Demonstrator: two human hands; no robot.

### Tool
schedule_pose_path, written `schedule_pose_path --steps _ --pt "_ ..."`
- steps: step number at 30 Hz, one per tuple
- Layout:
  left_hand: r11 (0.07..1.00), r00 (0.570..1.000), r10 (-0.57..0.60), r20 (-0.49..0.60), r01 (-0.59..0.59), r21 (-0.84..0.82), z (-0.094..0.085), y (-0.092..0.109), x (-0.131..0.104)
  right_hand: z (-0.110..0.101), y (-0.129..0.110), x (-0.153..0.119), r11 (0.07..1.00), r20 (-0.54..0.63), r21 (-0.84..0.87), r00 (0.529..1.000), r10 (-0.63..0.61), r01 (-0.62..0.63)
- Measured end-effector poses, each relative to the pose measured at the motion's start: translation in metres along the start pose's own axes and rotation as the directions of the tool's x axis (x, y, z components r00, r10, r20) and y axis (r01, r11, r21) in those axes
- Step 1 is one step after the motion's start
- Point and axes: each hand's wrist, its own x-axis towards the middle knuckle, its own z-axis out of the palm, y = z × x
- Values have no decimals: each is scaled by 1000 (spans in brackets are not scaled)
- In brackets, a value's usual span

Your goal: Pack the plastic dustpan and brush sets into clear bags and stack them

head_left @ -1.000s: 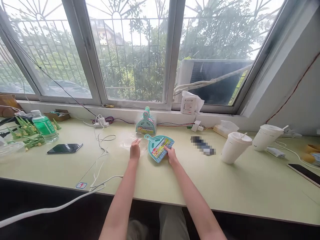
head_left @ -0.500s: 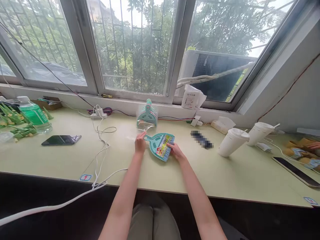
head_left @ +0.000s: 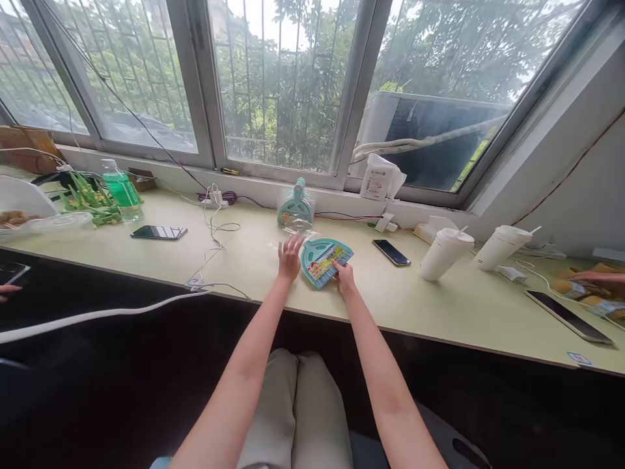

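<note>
A teal dustpan with a small blue-bristled brush and a colourful label (head_left: pixel 324 260) is tilted over the pale table. My right hand (head_left: pixel 344 276) grips its right edge, thumb on the front. To its left, my left hand (head_left: pixel 290 259) has its fingers spread beside the dustpan's handle end, holding nothing that I can make out. Behind my hands, a second teal dustpan set (head_left: pixel 295 212) in clear plastic wrap stands near the window sill.
Two white cups (head_left: pixel 445 255) and phones (head_left: pixel 391 252) lie to the right. A green bottle (head_left: pixel 122 193), a phone (head_left: pixel 159 232) and white cables (head_left: pixel 215 244) are left. People's hands show at both far edges, the left one holding a phone. The table's front edge (head_left: pixel 312 311) runs below my hands.
My left hand has let go of the dustpan's handle and opened. The dustpan, still in my right hand, has turned slightly. The view has shifted left, bringing in a hand with a phone.
</note>
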Motion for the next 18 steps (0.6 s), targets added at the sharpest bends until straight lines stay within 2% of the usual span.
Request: schedule_pose_path --steps 2,4,5,6,8,10,12,16,18 --pt "994 995 -37 -96 46 95 -5 0 -4 -1 -1 -2 999 -26 44 1000 -6 8" --pt "968 971 -157 -178 187 165 -7 -5 -4 -1 -3 -2 998 -55 66 998 -1 5" --pt "943 952 -244 -186 278 184 -7 -8 -3 0 -4 -2 998 -62 62 998 2 2" --pt "912 930 -331 -158 359 199 -6 -12 -2 0 -4 -2 999 -63 49 998 6 -3" --pt "875 900 -436 6 422 239 -1 -20 1 1 -5 -2 1000 -36 3 999 18 -18" --pt "901 895 -394 211 331 279 5 -24 4 2 -5 -1 998 -6 -46 999 35 -35" --pt "933 903 -294 313 200 299 11 -26 5 2 -4 1 998 -6 -59 999 35 -35" --pt "938 961 -180 211 104 330 17 -27 6 2 0 6 1000 -41 -28 999 1 -2" --pt "954 969 -107 223 37 297 19 -27 7 3 2 8 1000 -23 -20 1000 -2 2"
